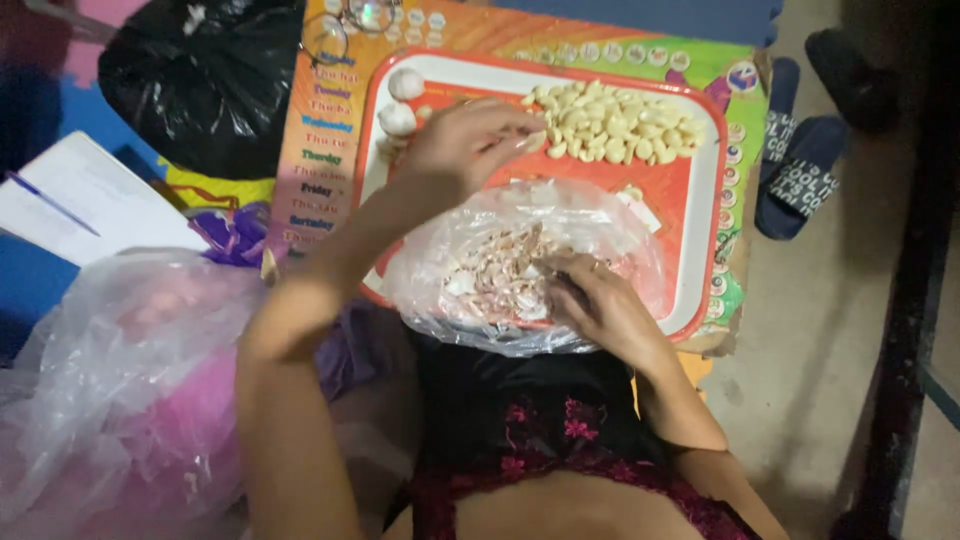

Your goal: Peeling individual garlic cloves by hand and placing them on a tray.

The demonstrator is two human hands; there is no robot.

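Your left hand [455, 150] is raised over the near-left part of the red tray [690, 200], fingers curled in on a small pale piece that looks like a garlic clove [528, 142], though the tips are blurred. Your right hand [595, 300] rests in the clear plastic bag [620, 235] of papery garlic skins [495, 280]; its fingers are bent, and whether they pinch anything you cannot tell from here.

A clove like this should be light, firm and a little slick once bare, so pinch it across its thick middle with thumb and fingertips instead of at the tapered end. The skins are featherlight and brittle, and the bag is thin and floppy; it will likely shift if you drag on it.

The peeled cloves [610, 125] lie heaped at the tray's far side, creamy and smooth. Two whole garlic bulbs [400, 100] sit at the far-left corner, white and round.
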